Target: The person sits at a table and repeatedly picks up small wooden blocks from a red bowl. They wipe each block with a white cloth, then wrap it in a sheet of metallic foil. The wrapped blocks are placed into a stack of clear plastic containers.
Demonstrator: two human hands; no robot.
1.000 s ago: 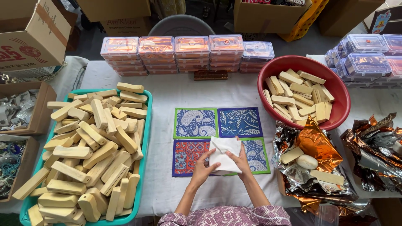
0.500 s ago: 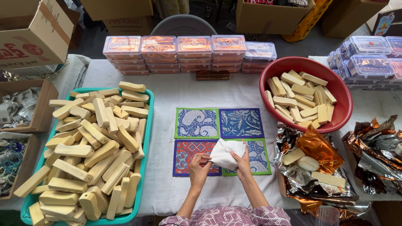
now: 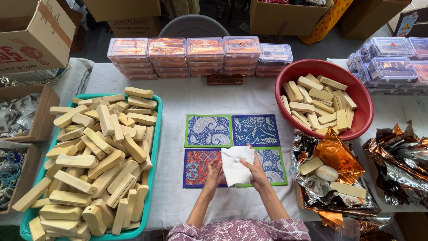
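Fingertips of left hand [image 3: 213, 173] hidden behind white cloth [image 3: 236, 166]

White cloth [image 3: 235, 167]; four mats [image 3: 232, 149] showed blue and red block prints, green-bordered. Teal tray [image 3: 154, 178] and red bowl [image 3: 356, 129] carried pale cream blocks [image 3: 98, 156].

The crumpled white cloth [image 3: 236, 166] covers the inner corners of the red patterned fabric mat [image 3: 199, 167] and the blue green-edged fabric mat [image 3: 273, 166], while the teal plastic tray [image 3: 155, 134] runs off the bottom edge.
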